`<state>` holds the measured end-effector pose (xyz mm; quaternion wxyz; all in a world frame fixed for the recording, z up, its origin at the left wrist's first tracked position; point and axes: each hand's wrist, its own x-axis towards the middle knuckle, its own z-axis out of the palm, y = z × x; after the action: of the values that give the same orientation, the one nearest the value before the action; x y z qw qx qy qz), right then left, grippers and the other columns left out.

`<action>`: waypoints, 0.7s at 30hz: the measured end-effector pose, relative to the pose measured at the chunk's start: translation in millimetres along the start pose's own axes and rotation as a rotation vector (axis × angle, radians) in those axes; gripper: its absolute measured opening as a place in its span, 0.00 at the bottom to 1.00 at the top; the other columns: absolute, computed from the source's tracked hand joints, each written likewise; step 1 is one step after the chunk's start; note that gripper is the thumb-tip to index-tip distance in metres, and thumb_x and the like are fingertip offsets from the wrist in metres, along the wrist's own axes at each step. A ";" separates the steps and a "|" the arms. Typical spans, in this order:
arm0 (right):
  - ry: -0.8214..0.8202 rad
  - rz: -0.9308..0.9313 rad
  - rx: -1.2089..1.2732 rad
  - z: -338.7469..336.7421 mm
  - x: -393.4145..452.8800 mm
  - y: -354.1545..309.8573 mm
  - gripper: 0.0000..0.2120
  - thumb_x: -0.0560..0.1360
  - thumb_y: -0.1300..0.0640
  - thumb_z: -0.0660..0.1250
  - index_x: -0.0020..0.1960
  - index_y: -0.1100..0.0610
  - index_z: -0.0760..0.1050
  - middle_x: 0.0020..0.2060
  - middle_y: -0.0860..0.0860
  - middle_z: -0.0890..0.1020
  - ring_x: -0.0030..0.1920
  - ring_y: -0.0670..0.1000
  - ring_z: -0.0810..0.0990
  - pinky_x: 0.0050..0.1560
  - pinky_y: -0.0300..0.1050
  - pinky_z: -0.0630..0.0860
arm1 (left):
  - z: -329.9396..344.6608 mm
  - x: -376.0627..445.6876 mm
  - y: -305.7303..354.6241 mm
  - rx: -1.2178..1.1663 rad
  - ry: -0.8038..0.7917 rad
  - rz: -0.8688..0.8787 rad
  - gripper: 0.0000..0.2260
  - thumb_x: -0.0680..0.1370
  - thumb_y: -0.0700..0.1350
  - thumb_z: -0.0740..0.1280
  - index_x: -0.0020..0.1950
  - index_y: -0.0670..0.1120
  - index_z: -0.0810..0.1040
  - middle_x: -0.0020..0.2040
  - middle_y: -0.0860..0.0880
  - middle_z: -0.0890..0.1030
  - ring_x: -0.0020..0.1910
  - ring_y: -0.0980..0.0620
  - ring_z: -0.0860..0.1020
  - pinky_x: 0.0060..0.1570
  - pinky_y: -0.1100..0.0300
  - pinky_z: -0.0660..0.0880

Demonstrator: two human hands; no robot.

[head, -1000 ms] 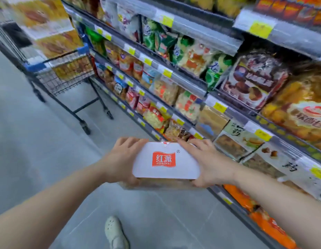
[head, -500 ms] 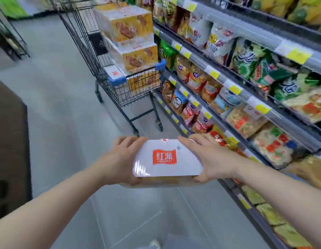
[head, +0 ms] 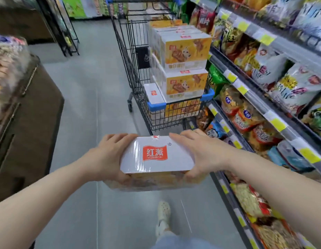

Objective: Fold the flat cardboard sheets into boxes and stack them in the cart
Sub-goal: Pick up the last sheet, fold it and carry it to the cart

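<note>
A folded box (head: 156,159) with a white top, a red logo and yellow sides is held level in front of me. My left hand (head: 109,155) grips its left end and my right hand (head: 201,153) grips its right end. Straight ahead stands a wire shopping cart (head: 156,114) with blue corner guards. Several matching yellow and white boxes (head: 184,65) are stacked in the cart, rising above its rim. One lower white-topped box (head: 153,93) lies at the cart's near left corner.
Store shelves (head: 263,97) packed with snack bags run along the right, close to the cart. A dark brown display counter (head: 30,114) stands on the left. A black wire rack (head: 66,33) is at the far left. Grey aisle floor (head: 95,87) lies between. My shoe (head: 163,212) shows below.
My view has swung left from the shelves toward the aisle, so the cart now sits straight ahead and closer. Both hands keep the same grip on the box.
</note>
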<state>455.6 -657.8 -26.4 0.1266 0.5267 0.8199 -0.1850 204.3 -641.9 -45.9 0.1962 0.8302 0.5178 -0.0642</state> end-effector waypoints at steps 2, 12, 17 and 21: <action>-0.003 -0.021 -0.012 -21.6 30.7 17.5 0.51 0.63 0.39 0.70 0.74 0.46 0.41 0.68 0.46 0.59 0.67 0.51 0.56 0.64 0.53 0.68 | -16.3 30.0 -12.3 -0.002 0.016 -0.017 0.52 0.50 0.69 0.59 0.72 0.57 0.49 0.69 0.58 0.59 0.67 0.54 0.55 0.62 0.48 0.70; -0.038 -0.059 -0.044 -112.8 149.3 86.3 0.51 0.64 0.36 0.69 0.74 0.45 0.40 0.71 0.45 0.57 0.70 0.51 0.56 0.67 0.52 0.65 | -94.0 155.6 -57.8 -0.050 -0.028 -0.049 0.53 0.50 0.69 0.58 0.73 0.57 0.46 0.70 0.59 0.56 0.67 0.55 0.53 0.64 0.50 0.68; -0.059 0.006 0.008 -134.8 184.7 105.8 0.51 0.63 0.34 0.68 0.74 0.44 0.41 0.71 0.43 0.57 0.70 0.49 0.56 0.66 0.49 0.64 | -130.5 211.1 -78.1 -0.037 -0.109 0.037 0.53 0.50 0.67 0.57 0.73 0.57 0.46 0.71 0.59 0.55 0.68 0.57 0.52 0.66 0.52 0.65; -0.047 0.096 0.109 -148.9 213.2 115.1 0.50 0.64 0.36 0.69 0.74 0.44 0.42 0.70 0.44 0.59 0.69 0.49 0.57 0.68 0.48 0.63 | -154.3 260.5 -101.9 -0.002 -0.142 0.150 0.52 0.50 0.68 0.57 0.73 0.57 0.47 0.72 0.59 0.56 0.67 0.58 0.53 0.66 0.64 0.56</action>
<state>470.5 -375.3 2.2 0.1256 0.5671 0.7793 -0.2352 217.8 -324.5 -11.9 0.2375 0.8597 0.4393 -0.1074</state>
